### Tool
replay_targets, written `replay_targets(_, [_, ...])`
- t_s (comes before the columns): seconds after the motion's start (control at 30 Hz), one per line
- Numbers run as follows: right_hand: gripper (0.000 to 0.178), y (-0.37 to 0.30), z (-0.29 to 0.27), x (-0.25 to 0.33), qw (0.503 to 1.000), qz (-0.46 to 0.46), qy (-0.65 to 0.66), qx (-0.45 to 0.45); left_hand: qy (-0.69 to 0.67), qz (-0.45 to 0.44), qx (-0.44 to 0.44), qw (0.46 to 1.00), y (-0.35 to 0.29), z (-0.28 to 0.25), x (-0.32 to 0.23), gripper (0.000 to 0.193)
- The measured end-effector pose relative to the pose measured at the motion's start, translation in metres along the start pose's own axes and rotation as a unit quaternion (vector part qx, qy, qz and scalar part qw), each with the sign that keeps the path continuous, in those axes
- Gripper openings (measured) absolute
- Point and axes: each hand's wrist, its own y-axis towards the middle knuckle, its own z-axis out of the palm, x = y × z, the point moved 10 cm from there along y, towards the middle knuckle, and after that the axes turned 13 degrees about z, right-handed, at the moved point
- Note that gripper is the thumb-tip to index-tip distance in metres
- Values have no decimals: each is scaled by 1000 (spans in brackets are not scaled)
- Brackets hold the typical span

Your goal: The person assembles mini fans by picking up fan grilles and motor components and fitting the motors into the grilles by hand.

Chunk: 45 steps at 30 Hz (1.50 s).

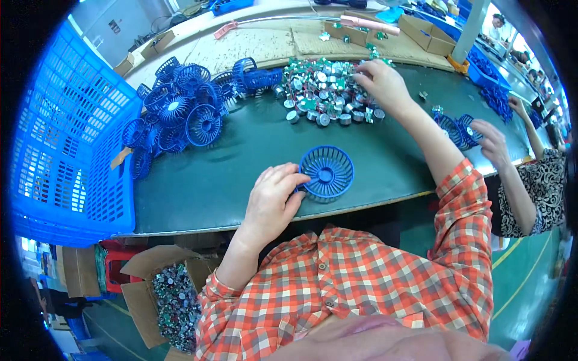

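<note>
Brown open cardboard boxes (428, 35) behind the table, another (153, 295) below it

A round blue plastic fan grille (327, 172) lies flat, hollow side up, near the table's front edge; a heap of small silvery motors (322, 91) lies well behind it

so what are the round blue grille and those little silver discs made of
Blue grille under the left hand: looks like moulded plastic, uniform matte blue with thin ribs. Silver discs at the right hand: probably metal casings, bright and reflective; some carry green parts, perhaps circuit boards.
</note>
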Motion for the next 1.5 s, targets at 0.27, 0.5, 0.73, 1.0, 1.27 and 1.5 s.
replay_targets(0.27, [23, 21, 12, 6, 995, -19, 93, -25, -8, 13, -4, 1000, 2, -1, -3, 27])
replay_targets(0.5, [17, 11, 22, -15, 859, 217, 446, 126, -13, 10, -7, 1000, 1, -1, -1, 24])
replay_targets(0.73, [16, 0, -36, -50, 687, 126, 712, 77, -19, 13, -10, 1000, 0, -3, -3, 23])
replay_targets(1.0, [15, -54, -59, -212, 605, 285, 724, -167, -27, 23, -7, 999, 2, -3, -6, 22])
replay_targets(1.27, [14, -40, -52, -145, 891, 222, 386, -91, -27, 19, -17, 999, -1, -2, -3, 20])
replay_targets(1.5, [14, -46, -64, -115, 923, 184, 314, -125, -18, 31, -25, 999, -2, -4, -5, 19])
